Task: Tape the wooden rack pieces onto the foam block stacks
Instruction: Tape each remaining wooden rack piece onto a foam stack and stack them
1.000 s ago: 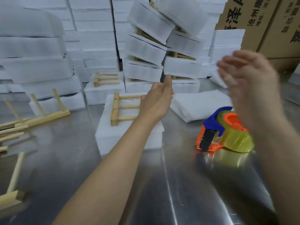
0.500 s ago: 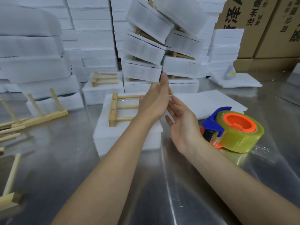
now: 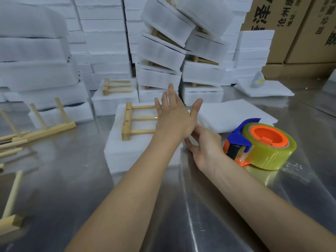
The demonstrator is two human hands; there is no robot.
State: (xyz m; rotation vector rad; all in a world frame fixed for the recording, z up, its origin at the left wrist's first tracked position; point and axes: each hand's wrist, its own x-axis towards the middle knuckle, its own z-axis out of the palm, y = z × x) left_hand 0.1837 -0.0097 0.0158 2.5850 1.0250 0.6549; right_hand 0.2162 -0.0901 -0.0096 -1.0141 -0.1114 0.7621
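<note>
Since half a second ago our right hand [image 3: 205,144] has dropped from beside the left palm to the right edge of the foam stack [image 3: 131,151], and our left hand [image 3: 174,120] has turned from edge-on to flat, back upward. That left grip is apart, fingers straight and spread, lying over the free ends of the pegs of the rack [image 3: 127,120]. The rack lies flat on top of the foam stack, its bar to the left and three pegs pointing right, in the middle of the steel tabletop [image 3: 163,206]. Our right fingers curve in against the stack's side, tucked partly under the left wrist, so we cannot tell whether that grip pinches anything, such as a tape end, or only touches foam. A glint on the middle peg may be clear tape, but we cannot be sure. Just right of the right hand sits the tape dispenser [image 3: 263,146], orange and blue with a thick clear roll, near a flat foam sheet [image 3: 232,113]. Loose racks [image 3: 45,128] lie at the left. We judge the foam light, soft and easily dented, so it wants flat palms on its sides, not digging fingertips. The rack looks stiff and light and could skid on the foam, so pressing down on bar or pegs should steady it while tape goes over.
</note>
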